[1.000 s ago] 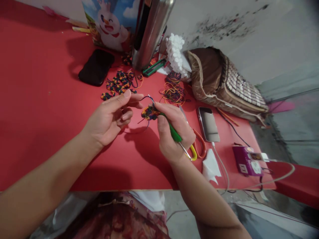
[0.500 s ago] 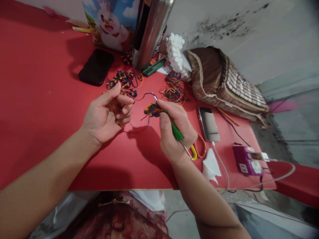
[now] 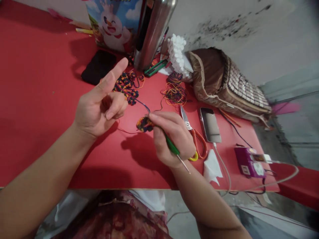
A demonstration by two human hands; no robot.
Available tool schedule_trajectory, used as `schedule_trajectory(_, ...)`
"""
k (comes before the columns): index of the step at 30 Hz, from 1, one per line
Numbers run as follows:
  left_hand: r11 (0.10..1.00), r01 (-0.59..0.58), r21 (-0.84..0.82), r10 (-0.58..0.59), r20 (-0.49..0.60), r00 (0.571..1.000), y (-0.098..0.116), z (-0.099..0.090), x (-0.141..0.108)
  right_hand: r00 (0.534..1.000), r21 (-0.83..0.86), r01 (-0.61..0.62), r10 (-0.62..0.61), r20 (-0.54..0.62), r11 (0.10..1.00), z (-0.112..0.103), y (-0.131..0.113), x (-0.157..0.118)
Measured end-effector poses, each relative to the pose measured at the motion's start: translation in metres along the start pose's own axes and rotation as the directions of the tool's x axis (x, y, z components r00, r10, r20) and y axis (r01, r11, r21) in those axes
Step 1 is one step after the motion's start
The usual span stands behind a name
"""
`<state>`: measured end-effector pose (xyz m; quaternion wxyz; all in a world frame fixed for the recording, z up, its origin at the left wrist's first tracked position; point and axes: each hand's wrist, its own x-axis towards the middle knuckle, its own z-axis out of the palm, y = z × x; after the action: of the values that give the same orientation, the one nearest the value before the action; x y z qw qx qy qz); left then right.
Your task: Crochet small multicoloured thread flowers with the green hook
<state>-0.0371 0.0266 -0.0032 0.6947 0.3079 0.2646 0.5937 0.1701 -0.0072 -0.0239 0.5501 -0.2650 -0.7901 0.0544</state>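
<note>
My right hand point(image 3: 173, 139) is closed around a crochet hook point(image 3: 171, 144) with a green grip, its metal end poking out below the palm. A small crocheted piece point(image 3: 144, 124) in orange and dark yarn is pinched at its fingertips. To the left, my left hand point(image 3: 102, 103) has its index finger stretched out and its other fingers curled in. A dark strand of yarn point(image 3: 143, 104) runs from the crocheted piece toward my left hand, and a thinner one trails below to the curled fingers. Crocheted pieces point(image 3: 126, 88) lie just behind my left hand.
A tangle of yarn point(image 3: 174, 93) lies on the red table point(image 3: 37, 116). Scissors point(image 3: 196, 136), a charging phone point(image 3: 210, 124) and white tissue point(image 3: 211, 166) are at the right. Behind stand a steel flask point(image 3: 154, 33), a green cutter point(image 3: 156, 68) and a brown cushion point(image 3: 229, 83).
My right hand has moved slightly down and left with the hook and crocheted piece. My left index finger has straightened upward while the other fingers curled. The scissors' blades have come into view.
</note>
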Motion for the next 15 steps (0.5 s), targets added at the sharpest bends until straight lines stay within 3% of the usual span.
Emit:
schedule_trajectory(4, 0.989, -0.031, 0.144, 0.034, -0.021, 0.999, -0.009, -0.002, 0.002, 0.987, 0.041, 0.140, -0.143, 0.077, 0.989, -0.002, -0.012, 0.003)
schedule_trajectory(9, 0.929, 0.024, 0.370, -0.036, 0.027, 0.999, -0.015, -0.004, 0.007, 0.993, 0.033, 0.115, -0.116, 0.036, 0.993, 0.002, -0.030, 0.000)
schedule_trajectory(13, 0.858, -0.029, 0.513, -0.056, 0.148, 0.987, -0.022, -0.008, 0.004, 0.999, -0.057, 0.036, -0.036, 0.003, 0.998, -0.008, -0.034, 0.002)
schedule_trajectory(15, 0.840, -0.062, 0.539, -0.083, 0.240, 0.967, -0.026, -0.011, 0.000, 0.995, -0.093, 0.059, -0.050, 0.091, 0.994, -0.016, -0.030, 0.005)
